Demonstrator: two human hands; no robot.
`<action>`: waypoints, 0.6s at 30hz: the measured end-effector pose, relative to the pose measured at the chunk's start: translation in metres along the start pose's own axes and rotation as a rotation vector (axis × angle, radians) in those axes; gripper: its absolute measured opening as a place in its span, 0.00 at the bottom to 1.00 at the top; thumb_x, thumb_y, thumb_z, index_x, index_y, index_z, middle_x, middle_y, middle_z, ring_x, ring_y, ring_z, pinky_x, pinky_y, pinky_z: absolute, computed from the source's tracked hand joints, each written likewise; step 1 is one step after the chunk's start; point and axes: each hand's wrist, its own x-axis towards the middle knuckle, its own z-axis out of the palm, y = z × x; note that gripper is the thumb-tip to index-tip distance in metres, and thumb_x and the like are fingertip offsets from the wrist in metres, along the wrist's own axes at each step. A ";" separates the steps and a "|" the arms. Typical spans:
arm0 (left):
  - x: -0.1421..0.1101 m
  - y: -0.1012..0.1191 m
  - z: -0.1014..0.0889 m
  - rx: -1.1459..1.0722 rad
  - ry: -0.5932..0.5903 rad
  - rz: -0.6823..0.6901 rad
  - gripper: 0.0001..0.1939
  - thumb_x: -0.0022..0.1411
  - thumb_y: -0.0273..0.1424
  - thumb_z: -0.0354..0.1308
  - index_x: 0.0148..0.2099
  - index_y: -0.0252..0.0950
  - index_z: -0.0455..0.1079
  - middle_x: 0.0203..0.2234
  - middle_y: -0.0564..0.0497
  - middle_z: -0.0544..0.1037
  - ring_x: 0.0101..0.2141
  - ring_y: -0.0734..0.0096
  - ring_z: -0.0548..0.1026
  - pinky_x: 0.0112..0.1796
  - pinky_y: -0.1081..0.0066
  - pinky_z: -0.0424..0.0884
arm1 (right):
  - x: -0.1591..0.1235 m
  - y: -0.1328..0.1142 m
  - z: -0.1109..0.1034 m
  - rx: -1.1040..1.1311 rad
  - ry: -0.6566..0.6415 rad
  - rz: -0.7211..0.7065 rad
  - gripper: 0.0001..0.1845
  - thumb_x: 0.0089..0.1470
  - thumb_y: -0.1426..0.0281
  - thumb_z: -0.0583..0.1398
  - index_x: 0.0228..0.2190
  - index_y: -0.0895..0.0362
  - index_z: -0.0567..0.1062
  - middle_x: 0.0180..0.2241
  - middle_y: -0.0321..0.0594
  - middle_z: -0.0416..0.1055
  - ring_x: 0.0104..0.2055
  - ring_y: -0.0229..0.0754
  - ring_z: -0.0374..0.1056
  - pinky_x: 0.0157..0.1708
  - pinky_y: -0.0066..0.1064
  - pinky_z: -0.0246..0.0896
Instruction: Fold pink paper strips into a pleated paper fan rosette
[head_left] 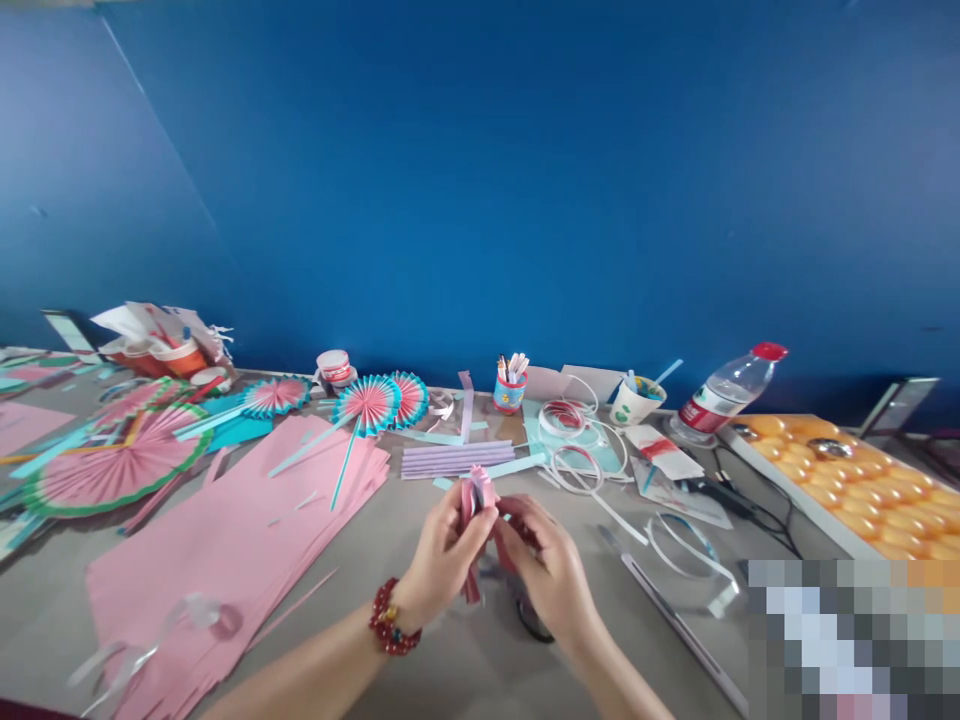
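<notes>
My left hand [442,545] is closed around a narrow bundle of pleated pink paper [478,487], which stands upright between thumb and fingers. Its lower end shows below the hand. Close beside it, my right hand [551,570] has its fingers curled near the paper. A dark curved loop [534,625] shows below the right hand; whether that hand holds it I cannot tell. Just beyond the hands lie folded lilac paper strips [455,459] and a pale blue strip [516,465].
Pink paper sheets [225,540] are stacked at left, with finished pleated paper fans [367,405] behind. A metal-edged cutter or ruler [675,615], rolls of white tape [577,470], a paper cup [636,402], a plastic bottle [724,392] and an orange bumpy box [847,480] are at right.
</notes>
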 end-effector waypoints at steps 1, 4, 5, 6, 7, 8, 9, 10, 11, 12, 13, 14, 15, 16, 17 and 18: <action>-0.001 0.002 0.000 0.037 -0.016 0.023 0.12 0.64 0.39 0.57 0.40 0.35 0.71 0.28 0.51 0.70 0.28 0.74 0.67 0.30 0.76 0.66 | -0.001 -0.001 0.000 -0.015 0.000 0.019 0.12 0.62 0.63 0.56 0.40 0.55 0.76 0.34 0.41 0.74 0.33 0.42 0.70 0.34 0.29 0.65; -0.002 0.003 -0.001 0.058 -0.024 0.028 0.13 0.62 0.41 0.58 0.38 0.35 0.71 0.27 0.51 0.70 0.27 0.72 0.68 0.28 0.76 0.66 | -0.003 0.000 0.000 -0.020 -0.011 0.086 0.12 0.62 0.62 0.55 0.38 0.55 0.74 0.29 0.39 0.73 0.29 0.40 0.68 0.30 0.28 0.63; -0.002 0.002 -0.001 0.053 -0.028 0.015 0.13 0.62 0.42 0.59 0.38 0.36 0.70 0.26 0.51 0.69 0.26 0.73 0.68 0.26 0.76 0.65 | -0.002 0.001 0.000 0.001 -0.019 0.104 0.12 0.62 0.61 0.55 0.37 0.55 0.73 0.28 0.38 0.72 0.28 0.39 0.67 0.28 0.28 0.62; -0.002 0.000 -0.002 0.041 -0.032 0.001 0.13 0.61 0.42 0.59 0.38 0.36 0.70 0.24 0.53 0.67 0.24 0.75 0.66 0.24 0.77 0.63 | -0.002 0.002 -0.001 0.035 -0.025 0.120 0.12 0.62 0.60 0.55 0.36 0.55 0.72 0.27 0.37 0.71 0.26 0.38 0.65 0.26 0.27 0.60; -0.002 -0.002 -0.002 0.017 -0.036 -0.010 0.14 0.61 0.42 0.60 0.37 0.36 0.69 0.23 0.54 0.65 0.22 0.77 0.63 0.22 0.77 0.61 | -0.001 0.003 -0.001 0.081 -0.029 0.136 0.13 0.61 0.59 0.56 0.35 0.55 0.72 0.26 0.36 0.69 0.24 0.37 0.63 0.24 0.26 0.58; -0.001 -0.004 -0.002 -0.024 -0.040 -0.019 0.14 0.61 0.43 0.60 0.36 0.36 0.68 0.21 0.56 0.63 0.20 0.78 0.61 0.21 0.78 0.58 | -0.001 0.003 -0.001 0.136 -0.026 0.159 0.13 0.61 0.58 0.57 0.33 0.55 0.71 0.24 0.35 0.67 0.23 0.35 0.60 0.22 0.25 0.56; 0.001 -0.006 -0.002 -0.081 -0.040 -0.029 0.15 0.61 0.43 0.60 0.35 0.36 0.67 0.20 0.57 0.61 0.19 0.80 0.58 0.20 0.78 0.56 | 0.000 0.003 -0.001 0.198 -0.021 0.186 0.14 0.60 0.57 0.57 0.32 0.55 0.70 0.23 0.33 0.65 0.21 0.34 0.58 0.21 0.25 0.55; 0.002 -0.007 -0.001 -0.150 -0.037 -0.048 0.16 0.61 0.45 0.59 0.34 0.36 0.65 0.19 0.58 0.60 0.19 0.80 0.57 0.20 0.78 0.55 | 0.000 0.002 -0.001 0.264 -0.014 0.212 0.15 0.59 0.56 0.59 0.32 0.55 0.70 0.23 0.32 0.64 0.21 0.34 0.57 0.20 0.25 0.54; 0.003 -0.008 -0.001 -0.222 -0.026 -0.074 0.17 0.62 0.46 0.58 0.33 0.36 0.65 0.19 0.59 0.59 0.19 0.80 0.57 0.20 0.78 0.55 | 0.000 0.001 -0.001 0.328 -0.011 0.235 0.15 0.57 0.56 0.60 0.31 0.55 0.69 0.23 0.32 0.63 0.21 0.34 0.57 0.21 0.24 0.54; 0.005 -0.009 -0.001 -0.284 -0.006 -0.104 0.18 0.62 0.47 0.57 0.33 0.36 0.65 0.18 0.59 0.60 0.19 0.80 0.58 0.21 0.78 0.57 | 0.000 0.000 0.000 0.388 -0.019 0.254 0.16 0.56 0.55 0.61 0.31 0.55 0.69 0.23 0.32 0.63 0.22 0.34 0.58 0.21 0.24 0.55; 0.006 -0.009 -0.002 -0.326 0.021 -0.135 0.18 0.62 0.47 0.57 0.33 0.36 0.66 0.19 0.58 0.63 0.20 0.79 0.60 0.22 0.77 0.59 | -0.001 -0.002 0.002 0.440 -0.039 0.275 0.16 0.55 0.54 0.62 0.32 0.54 0.69 0.24 0.32 0.64 0.23 0.34 0.59 0.22 0.25 0.57; 0.007 -0.009 -0.002 -0.348 0.055 -0.161 0.18 0.61 0.47 0.58 0.34 0.35 0.68 0.20 0.56 0.66 0.21 0.78 0.62 0.24 0.76 0.61 | -0.002 -0.003 0.004 0.484 -0.067 0.299 0.17 0.55 0.54 0.62 0.32 0.54 0.69 0.24 0.32 0.64 0.23 0.35 0.60 0.23 0.25 0.59; 0.007 -0.009 -0.003 -0.354 0.088 -0.181 0.18 0.59 0.47 0.60 0.36 0.35 0.70 0.22 0.55 0.70 0.23 0.76 0.65 0.26 0.76 0.64 | -0.003 -0.004 0.006 0.522 -0.090 0.324 0.17 0.54 0.53 0.62 0.32 0.54 0.68 0.25 0.32 0.64 0.23 0.35 0.61 0.24 0.26 0.60; 0.007 -0.009 -0.003 -0.353 0.112 -0.195 0.19 0.58 0.47 0.61 0.39 0.35 0.72 0.25 0.53 0.73 0.25 0.74 0.68 0.28 0.75 0.66 | -0.005 -0.004 0.008 0.548 -0.102 0.351 0.18 0.54 0.53 0.62 0.32 0.54 0.68 0.24 0.32 0.64 0.23 0.35 0.61 0.24 0.26 0.61; 0.007 -0.009 -0.004 -0.352 0.127 -0.206 0.20 0.57 0.47 0.62 0.41 0.35 0.73 0.27 0.52 0.75 0.28 0.72 0.70 0.31 0.73 0.67 | -0.006 -0.004 0.011 0.564 -0.100 0.374 0.18 0.54 0.52 0.62 0.32 0.54 0.68 0.24 0.32 0.64 0.23 0.35 0.61 0.24 0.26 0.61; 0.007 -0.010 -0.004 -0.354 0.128 -0.217 0.21 0.57 0.47 0.62 0.43 0.35 0.74 0.30 0.50 0.76 0.30 0.70 0.72 0.33 0.72 0.69 | -0.007 -0.003 0.013 0.572 -0.086 0.390 0.19 0.53 0.52 0.63 0.32 0.53 0.68 0.24 0.31 0.65 0.23 0.36 0.62 0.24 0.26 0.62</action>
